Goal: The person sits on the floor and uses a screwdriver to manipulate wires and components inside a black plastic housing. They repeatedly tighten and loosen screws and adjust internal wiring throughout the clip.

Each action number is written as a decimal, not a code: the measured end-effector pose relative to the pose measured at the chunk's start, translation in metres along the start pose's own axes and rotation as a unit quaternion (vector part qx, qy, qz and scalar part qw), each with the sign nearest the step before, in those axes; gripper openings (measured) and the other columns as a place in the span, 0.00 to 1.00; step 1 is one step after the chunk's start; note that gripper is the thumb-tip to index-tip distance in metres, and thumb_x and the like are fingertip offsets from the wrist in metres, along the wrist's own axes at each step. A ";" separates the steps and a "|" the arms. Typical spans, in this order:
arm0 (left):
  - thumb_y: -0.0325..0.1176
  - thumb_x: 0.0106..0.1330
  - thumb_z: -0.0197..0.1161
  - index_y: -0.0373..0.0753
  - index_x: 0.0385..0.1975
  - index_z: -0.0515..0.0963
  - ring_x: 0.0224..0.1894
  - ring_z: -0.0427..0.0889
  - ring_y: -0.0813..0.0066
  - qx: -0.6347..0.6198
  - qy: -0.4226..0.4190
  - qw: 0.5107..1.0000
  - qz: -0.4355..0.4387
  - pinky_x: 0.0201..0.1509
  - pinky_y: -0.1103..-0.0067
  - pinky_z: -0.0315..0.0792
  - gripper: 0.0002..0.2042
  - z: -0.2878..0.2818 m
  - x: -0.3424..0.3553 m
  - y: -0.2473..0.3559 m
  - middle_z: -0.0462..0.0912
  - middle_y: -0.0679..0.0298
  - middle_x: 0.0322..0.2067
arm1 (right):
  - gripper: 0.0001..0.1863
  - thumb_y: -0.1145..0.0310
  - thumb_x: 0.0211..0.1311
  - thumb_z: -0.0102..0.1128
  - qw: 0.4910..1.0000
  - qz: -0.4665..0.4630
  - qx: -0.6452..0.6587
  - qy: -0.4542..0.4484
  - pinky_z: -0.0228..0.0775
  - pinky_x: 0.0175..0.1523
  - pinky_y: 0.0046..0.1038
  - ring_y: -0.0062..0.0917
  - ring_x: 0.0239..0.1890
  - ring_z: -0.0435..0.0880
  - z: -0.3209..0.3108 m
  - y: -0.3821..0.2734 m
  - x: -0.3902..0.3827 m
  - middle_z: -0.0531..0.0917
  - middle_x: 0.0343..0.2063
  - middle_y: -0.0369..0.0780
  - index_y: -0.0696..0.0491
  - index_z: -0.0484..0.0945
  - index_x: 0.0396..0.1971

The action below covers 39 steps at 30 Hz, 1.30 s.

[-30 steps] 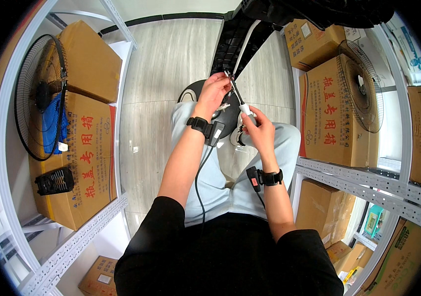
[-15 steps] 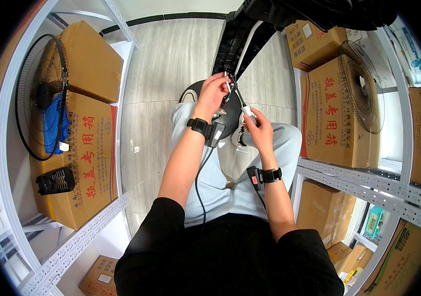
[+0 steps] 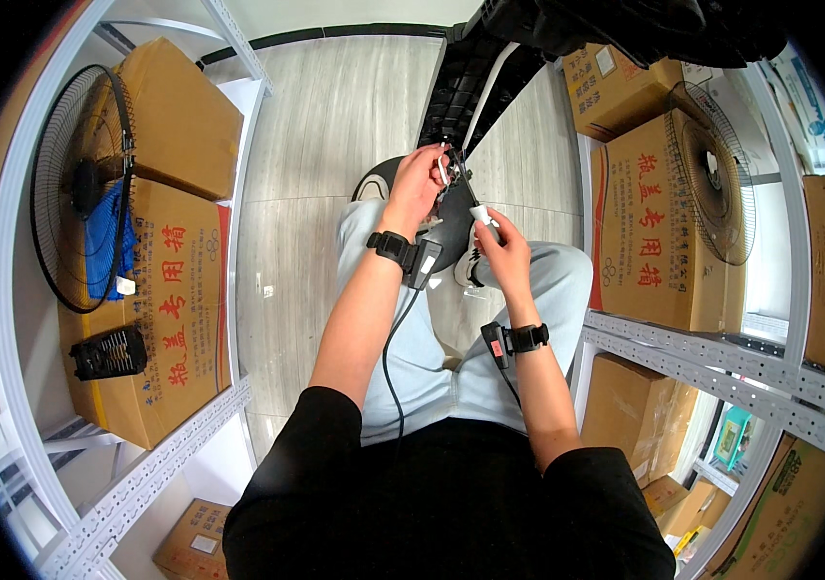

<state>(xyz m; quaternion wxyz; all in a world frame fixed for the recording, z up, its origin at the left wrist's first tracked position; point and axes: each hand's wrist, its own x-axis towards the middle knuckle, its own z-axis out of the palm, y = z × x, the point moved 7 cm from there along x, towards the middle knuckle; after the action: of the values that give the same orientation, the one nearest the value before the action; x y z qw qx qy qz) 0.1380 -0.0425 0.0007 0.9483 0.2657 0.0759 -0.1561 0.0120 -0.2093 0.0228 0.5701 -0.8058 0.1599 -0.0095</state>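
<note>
Screwdriver [image 3: 478, 205] with a white handle sits gripped in the right hand [image 3: 503, 253], tip up at a small metal part [image 3: 447, 166] pinched by the left hand [image 3: 419, 179] above the knees

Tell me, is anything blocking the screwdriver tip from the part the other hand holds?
Nothing visible does. The right hand holds the screwdriver, its shaft running straight up to the small metal part pinched in the left hand, over the dark round base.
</note>
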 end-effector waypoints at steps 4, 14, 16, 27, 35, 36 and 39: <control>0.29 0.68 0.61 0.35 0.38 0.78 0.21 0.67 0.85 0.024 0.020 0.999 -0.001 0.25 0.83 0.63 0.05 -0.003 0.000 -0.001 0.75 0.71 0.23 | 0.23 0.62 0.64 0.67 1.000 -0.008 -0.022 -0.011 0.73 0.36 0.18 0.15 0.30 0.84 -0.001 -0.006 0.002 0.83 0.30 0.34 0.54 0.79 0.57; 0.38 0.69 0.63 0.35 0.39 0.79 0.18 0.65 0.90 0.088 0.059 0.994 0.015 0.21 0.87 0.58 0.11 -0.008 0.003 -0.001 0.72 0.76 0.21 | 0.23 0.59 0.62 0.69 0.995 -0.050 -0.086 0.005 0.68 0.36 0.20 0.14 0.28 0.73 -0.007 -0.006 0.011 0.83 0.29 0.33 0.51 0.81 0.55; 0.38 0.69 0.64 0.35 0.39 0.79 0.17 0.64 0.90 0.098 0.069 0.993 0.017 0.20 0.87 0.57 0.11 -0.009 0.004 -0.001 0.72 0.76 0.21 | 0.23 0.59 0.62 0.69 0.995 -0.055 -0.085 0.000 0.69 0.37 0.20 0.14 0.29 0.74 -0.009 -0.010 0.011 0.83 0.30 0.33 0.51 0.81 0.55; 0.38 0.67 0.64 0.37 0.34 0.80 0.17 0.63 0.90 0.111 0.095 0.989 0.015 0.20 0.86 0.54 0.10 -0.009 0.002 0.001 0.71 0.76 0.20 | 0.23 0.61 0.62 0.68 0.990 -0.062 -0.127 0.000 0.73 0.43 0.25 0.21 0.34 0.80 -0.009 -0.020 0.018 0.86 0.37 0.41 0.51 0.80 0.56; 0.37 0.66 0.63 0.37 0.32 0.78 0.16 0.55 0.89 0.095 0.077 0.992 0.003 0.20 0.85 0.49 0.09 -0.009 0.004 0.000 0.61 0.79 0.15 | 0.21 0.64 0.62 0.66 0.964 -0.188 -0.182 0.049 0.74 0.47 0.33 0.36 0.41 0.84 -0.012 -0.023 0.028 0.84 0.43 0.45 0.51 0.79 0.55; 0.37 0.66 0.63 0.37 0.32 0.78 0.15 0.54 0.89 0.079 0.073 0.994 -0.004 0.20 0.85 0.48 0.09 -0.009 0.005 -0.002 0.59 0.79 0.14 | 0.21 0.65 0.62 0.67 0.959 -0.199 -0.194 0.056 0.74 0.47 0.33 0.35 0.40 0.83 -0.013 -0.026 0.028 0.84 0.41 0.44 0.51 0.79 0.54; 0.37 0.66 0.62 0.37 0.32 0.77 0.15 0.52 0.88 0.044 0.063 0.997 -0.027 0.20 0.84 0.48 0.09 -0.007 0.005 -0.006 0.55 0.79 0.13 | 0.19 0.66 0.61 0.67 0.941 -0.232 -0.231 0.083 0.72 0.46 0.34 0.34 0.37 0.82 -0.015 -0.033 0.029 0.83 0.37 0.42 0.50 0.80 0.53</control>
<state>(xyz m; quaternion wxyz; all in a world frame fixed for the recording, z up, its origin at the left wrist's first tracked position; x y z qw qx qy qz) 0.1404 -0.0453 -0.0090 0.9245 0.3142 0.1355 -0.1682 0.0445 -0.2209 0.0538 0.3348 -0.9266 0.0124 -0.1709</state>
